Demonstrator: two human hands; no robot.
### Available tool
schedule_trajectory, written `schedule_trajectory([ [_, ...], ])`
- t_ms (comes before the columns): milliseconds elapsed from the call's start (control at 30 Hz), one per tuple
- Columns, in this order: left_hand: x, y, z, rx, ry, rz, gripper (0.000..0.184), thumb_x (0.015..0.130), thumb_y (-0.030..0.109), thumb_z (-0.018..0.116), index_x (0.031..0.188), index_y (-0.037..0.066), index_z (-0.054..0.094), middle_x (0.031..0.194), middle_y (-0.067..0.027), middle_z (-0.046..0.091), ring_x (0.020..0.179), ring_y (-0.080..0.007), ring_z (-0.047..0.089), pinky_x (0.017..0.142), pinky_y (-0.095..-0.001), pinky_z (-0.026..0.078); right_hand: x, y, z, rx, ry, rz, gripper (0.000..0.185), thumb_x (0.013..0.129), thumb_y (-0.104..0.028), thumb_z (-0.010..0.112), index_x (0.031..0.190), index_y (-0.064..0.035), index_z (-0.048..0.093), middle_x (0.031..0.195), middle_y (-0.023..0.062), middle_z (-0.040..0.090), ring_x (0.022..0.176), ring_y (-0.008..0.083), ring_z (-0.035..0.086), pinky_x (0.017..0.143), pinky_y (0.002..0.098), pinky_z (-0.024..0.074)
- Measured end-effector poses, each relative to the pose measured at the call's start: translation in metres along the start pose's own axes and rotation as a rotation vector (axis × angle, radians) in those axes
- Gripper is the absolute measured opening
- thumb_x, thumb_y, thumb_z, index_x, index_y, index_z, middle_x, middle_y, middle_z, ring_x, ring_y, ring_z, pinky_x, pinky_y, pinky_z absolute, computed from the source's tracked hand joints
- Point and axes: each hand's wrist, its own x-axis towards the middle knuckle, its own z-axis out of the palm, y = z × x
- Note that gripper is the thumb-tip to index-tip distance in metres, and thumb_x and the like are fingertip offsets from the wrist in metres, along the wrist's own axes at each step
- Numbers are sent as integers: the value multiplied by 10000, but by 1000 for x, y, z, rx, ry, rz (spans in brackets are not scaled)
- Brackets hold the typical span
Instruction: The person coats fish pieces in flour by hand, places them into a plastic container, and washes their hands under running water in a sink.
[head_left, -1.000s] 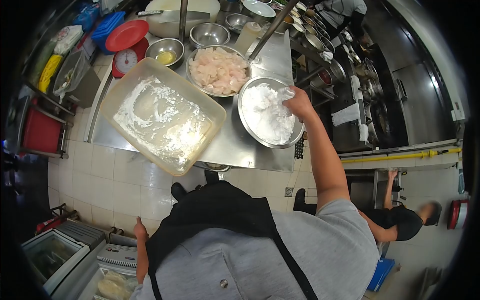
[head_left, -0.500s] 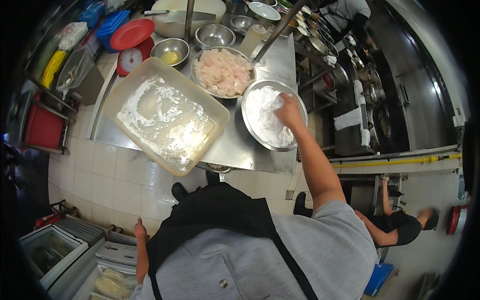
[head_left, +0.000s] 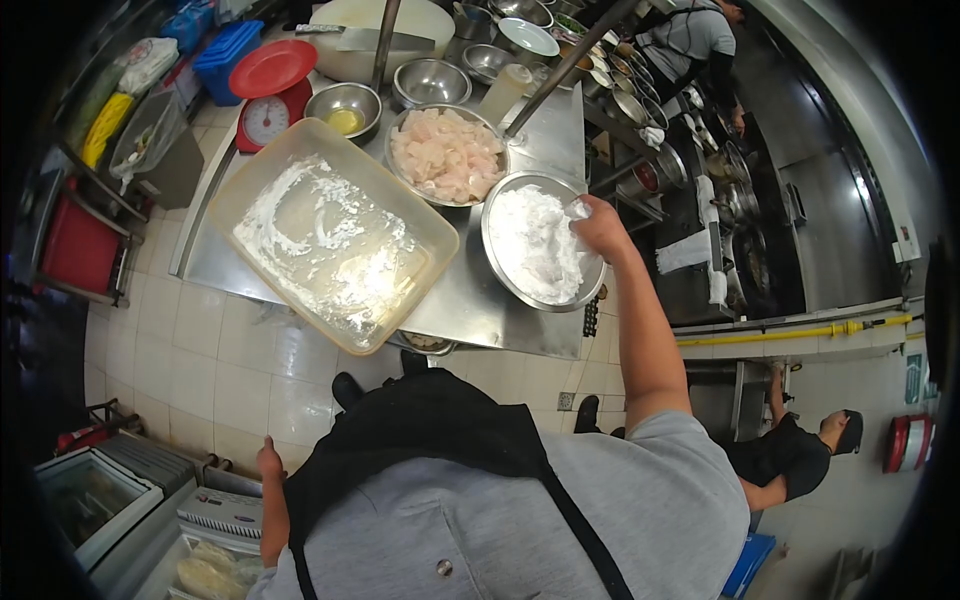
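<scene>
My right hand (head_left: 602,228) is at the right rim of a steel bowl (head_left: 494,262) of white powder (head_left: 540,243), its fingers curled and coated white; what they hold, if anything, is hidden. Down beside my body at the left hangs my left hand (head_left: 270,459), small in view, its fingers hard to make out. A shallow plastic tub (head_left: 440,240) smeared with white powder lies tilted across the table's left part. Behind the powder bowl, another steel bowl holds pale pink meat pieces (head_left: 447,154).
A red scale (head_left: 268,118), a small bowl of yellow liquid (head_left: 345,120) and a large knife (head_left: 385,41) on a round board are at the back. One co-worker (head_left: 790,455) is at the right, another (head_left: 690,45) near the stove. A freezer (head_left: 95,500) stands lower left.
My right hand dipped into the powder, then drew back to the bowl's right rim. The powder has shifted. The co-worker at the right has turned the head.
</scene>
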Motion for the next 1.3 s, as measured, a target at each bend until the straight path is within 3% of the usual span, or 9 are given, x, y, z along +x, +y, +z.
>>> schedule_trajectory([
  [67, -8, 10, -4, -32, 15, -34, 638, 894, 504, 473, 1278, -5, 456, 1290, -212, 440, 1131, -432, 430, 851, -651, 372, -7, -5, -2, 16, -152, 95, 658, 647, -132, 701, 1273, -50, 515, 1258, 275, 492, 1121, 345, 545, 958, 378, 433],
  [133, -10, 15, -8, -51, 13, -63, 631, 893, 501, 476, 1281, 4, 457, 1292, -211, 436, 1134, -435, 427, 852, -655, 373, -8, 9, 23, -490, -189, -186, 881, 603, -181, 769, 1390, -117, 377, 1359, 321, 355, 1107, 403, 539, 992, 380, 413],
  [200, -10, 17, -9, -59, 9, -84, 625, 892, 499, 479, 1283, 12, 457, 1294, -211, 434, 1137, -435, 425, 851, -656, 374, -23, 9, 53, -610, -160, -128, 1109, 550, -246, 808, 1462, -216, 178, 1377, 361, 264, 1085, 467, 525, 987, 379, 424],
  [500, -18, 15, -13, -73, 1, -120, 644, 892, 504, 479, 1324, 30, 421, 1349, -209, 388, 1188, -450, 389, 858, -657, 375, 13, 36, 38, -360, 71, -243, 545, 648, -122, 684, 1157, -9, 526, 1102, 242, 559, 1016, 323, 600, 839, 395, 495],
  [600, -22, 16, -10, -54, 23, -88, 652, 894, 504, 477, 1323, 16, 418, 1348, -212, 387, 1193, -453, 384, 869, -664, 370, -27, 3, 52, -631, 12, -68, 539, 612, -148, 709, 1101, 21, 560, 1059, 216, 620, 1040, 333, 588, 884, 383, 476],
  [800, -29, 12, -9, -104, -9, -102, 676, 895, 499, 479, 1326, -15, 401, 1360, -225, 372, 1204, -462, 376, 887, -676, 358, -22, 9, 24, -555, 40, -95, 551, 653, -172, 642, 1166, -23, 503, 985, 243, 630, 979, 379, 593, 851, 410, 482],
  [933, -23, 15, -5, -115, -1, -153, 680, 894, 500, 474, 1331, -15, 395, 1362, -220, 373, 1213, -455, 372, 890, -672, 359, -2, 14, 15, -329, 1, -128, 658, 651, -173, 624, 1279, -40, 474, 1118, 220, 605, 1071, 368, 562, 911, 383, 449],
  [1033, -27, 21, -3, -65, -17, -120, 663, 893, 495, 474, 1342, 14, 395, 1366, -200, 381, 1213, -439, 378, 886, -654, 370, 23, 31, 38, -551, -88, -109, 688, 657, -209, 648, 1302, -44, 475, 1309, 179, 501, 1176, 318, 504, 969, 340, 424],
  [1300, -40, 39, -3, -61, 41, -24, 605, 898, 467, 473, 1338, 55, 425, 1332, -153, 442, 1143, -375, 444, 763, -564, 440, -11, 12, 45, -352, -62, -203, 637, 647, -238, 659, 1233, -18, 539, 1284, 226, 499, 1203, 325, 474, 1015, 338, 383],
])
